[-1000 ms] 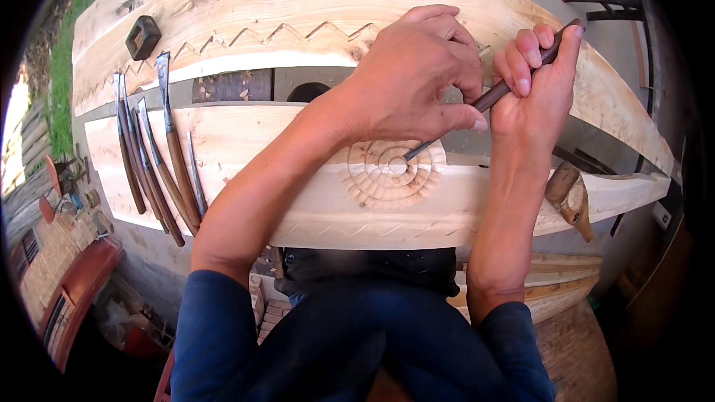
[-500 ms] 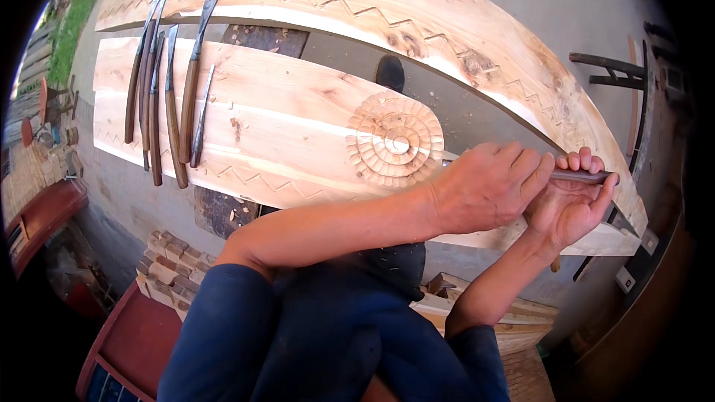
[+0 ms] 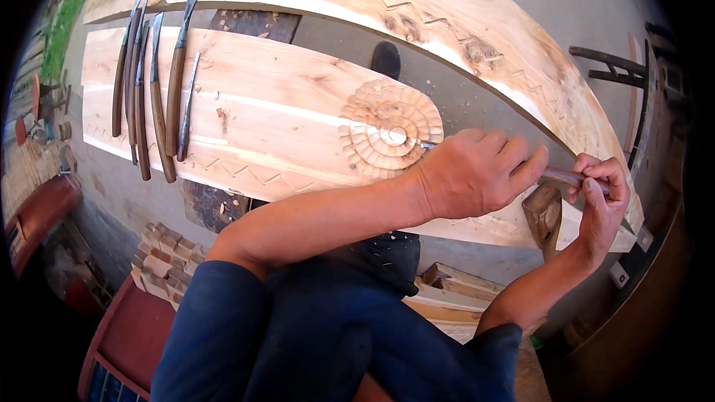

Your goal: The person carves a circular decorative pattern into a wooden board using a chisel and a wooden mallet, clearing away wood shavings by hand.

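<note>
Landmark: carved rosette, concentric rings cut into the near plank.

Item 1. Carving chisel. Wooden handle, thin steel blade; the tip shows just right of the rosette, touching its outer ring. Both my hands grasp it.

Item 2. My left hand. Fingers curled down over the blade end of the chisel, knuckles up, just right of the rosette. Half a second ago it lay further right of the rosette and lower; it now sits close against the carving.

Item 3. My right hand. Clenched round the butt of the handle, well right of the rosette, thumb on top. One second ago it was raised above the carving; it has since dropped to the plank's right end.

Item 4. Wooden mallet. Below and right of the rosette, head up, between my two hands, untouched.

Item 5. Row of spare chisels. Five or six, long brown handles, lying side by side on the plank far left of the rosette. Placement unchanged from the earlier views.

Item 6. Far plank. Above the rosette, zigzag border cut along its edge.
</note>
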`<control>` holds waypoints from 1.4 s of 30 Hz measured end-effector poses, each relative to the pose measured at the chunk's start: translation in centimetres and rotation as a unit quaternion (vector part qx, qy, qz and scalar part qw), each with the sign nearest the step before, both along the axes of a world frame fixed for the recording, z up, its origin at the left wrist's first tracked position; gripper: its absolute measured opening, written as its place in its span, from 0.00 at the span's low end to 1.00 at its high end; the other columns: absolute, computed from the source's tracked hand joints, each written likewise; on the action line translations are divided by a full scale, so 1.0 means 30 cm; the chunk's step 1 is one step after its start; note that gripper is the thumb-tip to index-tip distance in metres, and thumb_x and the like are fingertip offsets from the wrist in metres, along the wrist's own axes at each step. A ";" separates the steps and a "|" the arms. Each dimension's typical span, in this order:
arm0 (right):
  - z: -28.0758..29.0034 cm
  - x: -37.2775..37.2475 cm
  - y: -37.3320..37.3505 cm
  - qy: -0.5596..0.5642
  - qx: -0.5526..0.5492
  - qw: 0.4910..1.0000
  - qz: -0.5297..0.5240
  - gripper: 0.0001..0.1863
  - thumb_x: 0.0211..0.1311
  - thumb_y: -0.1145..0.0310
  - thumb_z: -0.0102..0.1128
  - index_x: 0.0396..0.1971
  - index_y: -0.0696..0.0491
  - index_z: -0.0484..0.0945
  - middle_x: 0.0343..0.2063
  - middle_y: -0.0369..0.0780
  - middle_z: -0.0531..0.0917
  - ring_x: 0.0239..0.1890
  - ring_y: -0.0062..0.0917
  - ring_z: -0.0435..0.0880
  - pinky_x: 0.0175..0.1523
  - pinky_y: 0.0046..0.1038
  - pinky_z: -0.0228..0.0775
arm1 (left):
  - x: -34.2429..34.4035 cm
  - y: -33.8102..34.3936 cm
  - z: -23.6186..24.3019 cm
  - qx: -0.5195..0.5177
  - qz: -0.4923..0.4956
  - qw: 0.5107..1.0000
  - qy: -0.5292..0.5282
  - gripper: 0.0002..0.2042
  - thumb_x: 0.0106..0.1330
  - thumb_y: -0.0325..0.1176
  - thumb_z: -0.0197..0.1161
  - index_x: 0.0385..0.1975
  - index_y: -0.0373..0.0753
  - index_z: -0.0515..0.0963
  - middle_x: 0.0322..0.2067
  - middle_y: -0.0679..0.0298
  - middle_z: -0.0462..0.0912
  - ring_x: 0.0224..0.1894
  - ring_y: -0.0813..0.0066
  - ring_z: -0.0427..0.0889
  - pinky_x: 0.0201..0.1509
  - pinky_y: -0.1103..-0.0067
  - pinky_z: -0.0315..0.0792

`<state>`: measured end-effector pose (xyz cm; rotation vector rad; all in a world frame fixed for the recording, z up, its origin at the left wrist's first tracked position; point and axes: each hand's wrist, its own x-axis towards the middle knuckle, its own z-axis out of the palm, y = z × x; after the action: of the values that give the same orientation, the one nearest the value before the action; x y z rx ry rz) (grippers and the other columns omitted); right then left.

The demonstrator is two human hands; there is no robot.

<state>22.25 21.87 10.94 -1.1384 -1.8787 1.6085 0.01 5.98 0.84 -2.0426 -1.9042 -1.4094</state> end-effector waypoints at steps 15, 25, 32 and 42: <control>0.062 -0.063 0.022 -0.141 0.016 0.971 0.190 0.16 0.56 0.78 0.79 0.46 0.64 0.92 0.29 0.43 0.90 0.20 0.14 0.79 0.24 0.18 0.67 | 0.010 0.010 -0.017 -0.007 -0.035 0.999 -0.012 0.12 0.66 0.39 0.68 0.44 0.40 0.82 0.30 0.69 0.71 0.30 0.77 0.76 0.29 0.79 0.70; 0.058 -0.107 0.071 -0.158 0.006 0.969 0.188 0.17 0.55 0.80 0.78 0.46 0.63 0.92 0.28 0.42 0.90 0.19 0.14 0.78 0.23 0.17 0.68 | -0.001 0.029 -0.008 -0.029 -0.018 0.997 -0.062 0.11 0.68 0.41 0.68 0.40 0.42 0.79 0.31 0.67 0.69 0.30 0.75 0.76 0.28 0.77 0.72; 0.067 -0.136 0.097 -0.161 0.004 0.963 0.216 0.16 0.56 0.80 0.77 0.47 0.64 0.92 0.28 0.43 0.90 0.19 0.14 0.79 0.23 0.17 0.67 | -0.005 0.036 -0.007 -0.028 -0.012 0.996 -0.084 0.12 0.68 0.42 0.69 0.41 0.41 0.79 0.31 0.67 0.69 0.30 0.75 0.78 0.29 0.76 0.73; 0.077 -0.147 0.102 -0.159 -0.010 0.964 0.214 0.16 0.56 0.82 0.76 0.46 0.64 0.92 0.27 0.43 0.90 0.18 0.14 0.79 0.22 0.17 0.67 | -0.007 0.040 -0.005 -0.022 -0.017 0.995 -0.097 0.13 0.69 0.43 0.70 0.41 0.41 0.79 0.31 0.67 0.70 0.30 0.75 0.78 0.30 0.76 0.75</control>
<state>17.84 24.91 13.25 -1.1040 -2.4597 1.7442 -0.20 7.19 0.69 -2.0342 -1.9975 -1.6439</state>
